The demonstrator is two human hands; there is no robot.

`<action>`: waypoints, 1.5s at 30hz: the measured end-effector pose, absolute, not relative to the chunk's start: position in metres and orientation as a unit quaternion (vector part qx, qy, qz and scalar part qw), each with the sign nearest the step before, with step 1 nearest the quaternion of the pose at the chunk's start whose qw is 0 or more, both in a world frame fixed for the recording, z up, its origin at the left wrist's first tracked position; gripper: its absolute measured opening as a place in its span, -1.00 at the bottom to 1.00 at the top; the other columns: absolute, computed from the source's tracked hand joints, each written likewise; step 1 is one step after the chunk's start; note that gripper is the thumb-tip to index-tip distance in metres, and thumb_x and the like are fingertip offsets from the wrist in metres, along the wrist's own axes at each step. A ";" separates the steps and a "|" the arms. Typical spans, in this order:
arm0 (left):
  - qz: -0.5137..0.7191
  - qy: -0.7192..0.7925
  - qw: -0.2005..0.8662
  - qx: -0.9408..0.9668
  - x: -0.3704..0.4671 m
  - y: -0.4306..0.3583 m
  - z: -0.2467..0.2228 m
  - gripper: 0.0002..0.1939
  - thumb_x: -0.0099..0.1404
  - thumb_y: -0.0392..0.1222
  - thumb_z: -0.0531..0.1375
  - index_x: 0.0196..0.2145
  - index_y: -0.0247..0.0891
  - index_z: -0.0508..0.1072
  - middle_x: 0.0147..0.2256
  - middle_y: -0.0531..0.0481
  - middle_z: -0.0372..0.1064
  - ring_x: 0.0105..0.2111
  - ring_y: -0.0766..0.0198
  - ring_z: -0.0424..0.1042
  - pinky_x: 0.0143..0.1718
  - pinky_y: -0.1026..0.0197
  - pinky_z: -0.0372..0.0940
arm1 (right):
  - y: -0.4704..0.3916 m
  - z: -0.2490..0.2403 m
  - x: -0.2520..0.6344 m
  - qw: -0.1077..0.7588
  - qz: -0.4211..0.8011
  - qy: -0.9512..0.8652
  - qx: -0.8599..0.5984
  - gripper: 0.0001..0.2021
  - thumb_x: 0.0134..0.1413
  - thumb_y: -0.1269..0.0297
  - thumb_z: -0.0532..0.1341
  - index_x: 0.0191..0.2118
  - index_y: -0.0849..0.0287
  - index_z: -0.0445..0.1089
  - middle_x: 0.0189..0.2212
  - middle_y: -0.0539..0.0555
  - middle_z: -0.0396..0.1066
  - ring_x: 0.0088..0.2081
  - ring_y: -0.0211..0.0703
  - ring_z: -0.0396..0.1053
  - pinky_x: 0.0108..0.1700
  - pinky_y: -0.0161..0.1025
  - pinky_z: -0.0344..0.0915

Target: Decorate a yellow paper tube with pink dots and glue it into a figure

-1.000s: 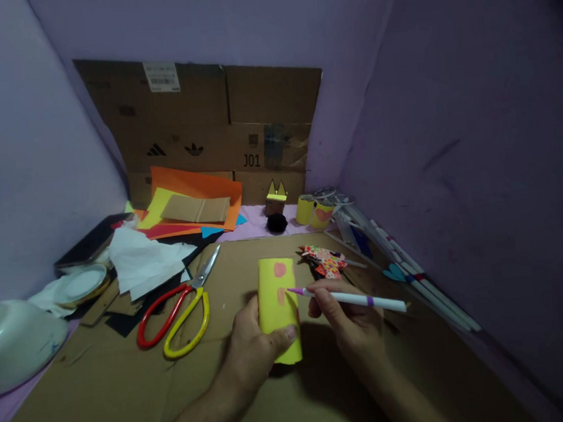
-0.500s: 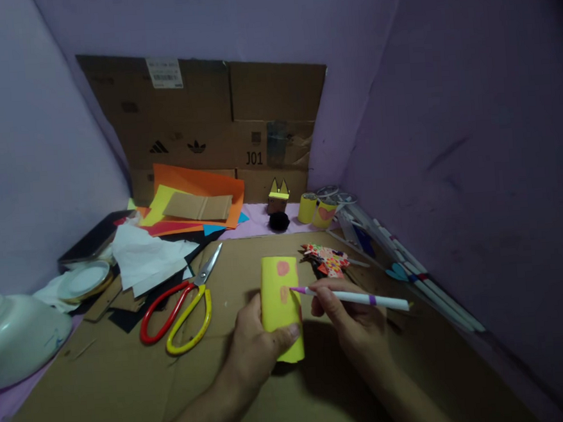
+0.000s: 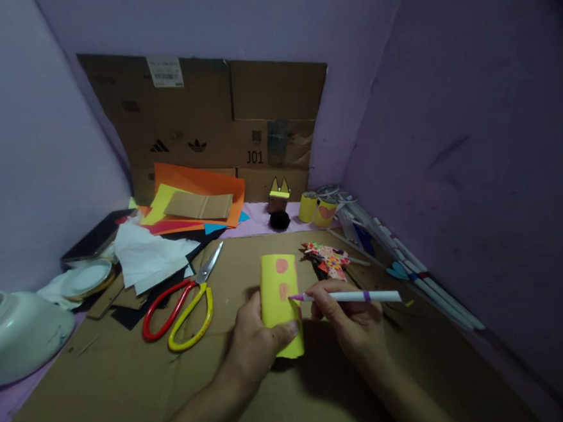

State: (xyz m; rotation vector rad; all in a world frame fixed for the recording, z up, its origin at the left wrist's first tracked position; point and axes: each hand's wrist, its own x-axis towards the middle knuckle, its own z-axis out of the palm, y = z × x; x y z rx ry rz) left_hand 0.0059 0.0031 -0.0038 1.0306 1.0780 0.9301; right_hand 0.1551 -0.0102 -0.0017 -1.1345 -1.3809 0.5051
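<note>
At near centre, left hand (image 3: pixel 259 338) grasps yellow paper piece (image 3: pixel 272 314), thumb across its lower front, over brown cardboard sheet (image 3: pixel 129 382). Right hand (image 3: pixel 349 315) pinches white marker (image 3: pixel 382 296), purple tip pointing left by lower of two pink patches (image 3: pixel 281 266) on the paper; cannot tell if tip touches. Left of hands: scissors (image 3: pixel 202 277), red and yellow handles, blades pointing away. White vessel (image 3: pixel 25 335) at left edge. Just beyond right hand, floral-patterned item (image 3: pixel 332 259). Farther back: black round thing (image 3: pixel 279 221), two yellow rolls (image 3: pixel 307 207) to its right. Cardboard panel (image 3: pixel 183 115) stands against back wall.
</note>
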 end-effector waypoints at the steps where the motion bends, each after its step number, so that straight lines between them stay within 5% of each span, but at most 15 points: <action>1: 0.405 0.473 0.639 0.452 0.006 0.003 -0.004 -0.55 -0.16 -0.22 0.35 -0.25 -0.37 0.42 -0.45 0.01 0.41 -0.48 0.29 0.33 -0.48 0.31 0.25 | -0.010 -0.002 0.155 0.600 0.216 -0.596 -0.488 -0.85 0.07 0.31 0.21 -0.46 0.17 0.48 -0.70 -0.06 0.38 -0.64 -0.28 0.35 -0.56 -0.36 0.29; 45: 0.417 0.469 0.635 0.450 0.006 0.001 0.000 -0.59 -0.15 -0.23 0.34 -0.28 -0.36 0.41 -0.46 0.02 0.40 -0.48 0.28 0.33 -0.47 0.29 0.23 | -0.009 0.007 0.151 0.636 0.216 -0.562 -0.482 -0.88 0.03 0.34 0.21 -0.45 0.18 0.48 -0.69 -0.03 0.39 -0.63 -0.25 0.35 -0.58 -0.34 0.32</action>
